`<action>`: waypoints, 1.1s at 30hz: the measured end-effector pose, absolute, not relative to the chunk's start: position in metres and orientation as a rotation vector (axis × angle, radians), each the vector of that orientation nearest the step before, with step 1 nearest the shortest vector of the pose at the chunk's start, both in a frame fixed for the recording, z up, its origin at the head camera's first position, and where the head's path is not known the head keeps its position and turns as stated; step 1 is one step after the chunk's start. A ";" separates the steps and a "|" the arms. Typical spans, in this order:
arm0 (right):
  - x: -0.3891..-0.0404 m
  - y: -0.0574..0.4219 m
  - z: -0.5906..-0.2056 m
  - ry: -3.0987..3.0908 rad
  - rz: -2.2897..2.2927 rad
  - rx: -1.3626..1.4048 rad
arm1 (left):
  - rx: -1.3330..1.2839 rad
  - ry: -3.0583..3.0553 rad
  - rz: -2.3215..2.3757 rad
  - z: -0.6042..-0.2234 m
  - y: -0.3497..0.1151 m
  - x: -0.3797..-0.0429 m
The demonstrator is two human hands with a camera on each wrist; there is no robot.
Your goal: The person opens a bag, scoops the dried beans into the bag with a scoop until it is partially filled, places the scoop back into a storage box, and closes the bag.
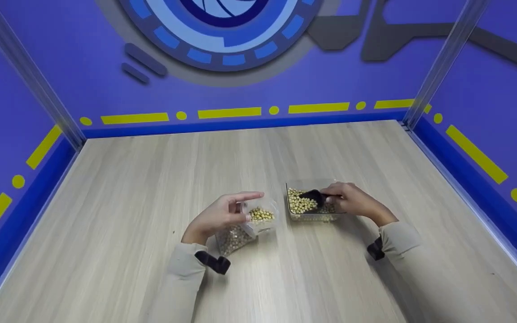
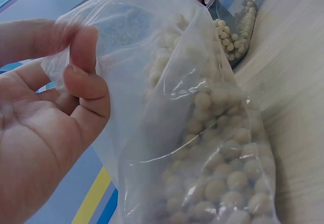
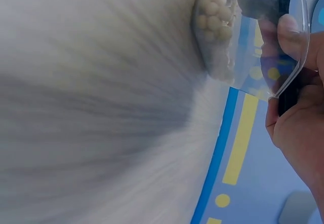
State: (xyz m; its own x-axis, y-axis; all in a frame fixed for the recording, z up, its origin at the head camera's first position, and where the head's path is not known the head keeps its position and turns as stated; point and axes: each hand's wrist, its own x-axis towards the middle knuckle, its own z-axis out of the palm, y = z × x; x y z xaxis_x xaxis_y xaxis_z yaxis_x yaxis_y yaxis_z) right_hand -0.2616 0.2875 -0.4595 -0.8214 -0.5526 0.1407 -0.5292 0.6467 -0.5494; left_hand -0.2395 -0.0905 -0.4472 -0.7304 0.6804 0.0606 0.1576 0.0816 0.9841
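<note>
My left hand (image 1: 220, 215) pinches the edge of a clear plastic bag (image 2: 152, 143) between thumb and fingers, keeping its mouth spread. Small round cream-coloured balls (image 2: 235, 188) fill the lower part of the bag, and more show through its opening in the head view. To the right stands a clear rectangular container (image 1: 314, 217) holding the same kind of balls (image 1: 301, 204). My right hand (image 1: 352, 199) grips the handle of a black scoop (image 1: 313, 197), whose bowl sits down among the balls in the container.
Bag and container stand side by side on a light wood-grain table (image 1: 128, 188). Blue panels (image 1: 258, 98) with yellow markings enclose its back and sides. A black strap (image 1: 213, 262) is worn at the left sleeve cuff, another (image 1: 376, 249) at the right.
</note>
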 end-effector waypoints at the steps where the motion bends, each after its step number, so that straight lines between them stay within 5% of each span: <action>1: -0.262 0.288 -0.460 2.814 -0.926 -0.917 | 0.828 1.951 1.688 -0.448 -0.090 -0.240; 33: -0.268 0.295 -0.457 2.699 -1.045 -0.785 | 0.848 1.883 1.721 -0.445 -0.092 -0.240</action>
